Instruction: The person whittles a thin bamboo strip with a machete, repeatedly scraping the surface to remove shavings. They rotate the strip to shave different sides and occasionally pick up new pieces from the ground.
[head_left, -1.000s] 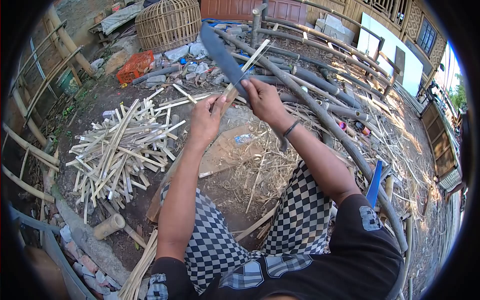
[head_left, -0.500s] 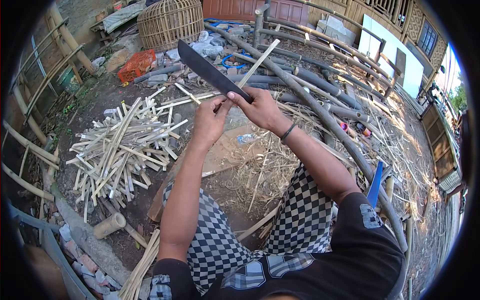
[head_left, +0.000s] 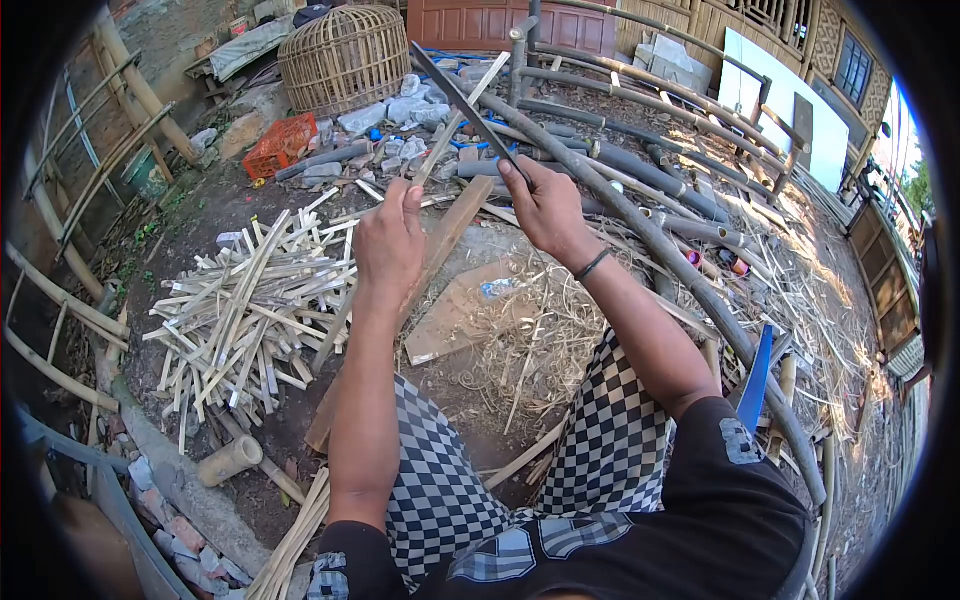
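My right hand point(head_left: 550, 208) is closed on the handle of a long dark machete point(head_left: 465, 106), whose blade points up and to the left. A pale split bamboo strip point(head_left: 458, 118) slants upward from my left hand point(head_left: 391, 240), whose fingers are closed on its lower end. Strip and blade cross in view near the blade's middle; whether they touch I cannot tell. Below and between my hands a wooden beam point(head_left: 450, 232) slopes over the ground beside a flat brown board point(head_left: 460, 318) littered with curled shavings.
A heap of split strips point(head_left: 255, 310) lies to the left, with a cut bamboo piece point(head_left: 230, 460) below it. Long poles point(head_left: 640, 215) run across the right side, near a blue saw blade point(head_left: 757, 378). Farther back are an orange crate point(head_left: 280, 146) and a woven cage point(head_left: 345, 60).
My hands have moved apart, left hand leftward and right hand rightward. The machete is now steeper and seen more edge-on. The strip has shifted left, and the wooden beam shows between my hands.
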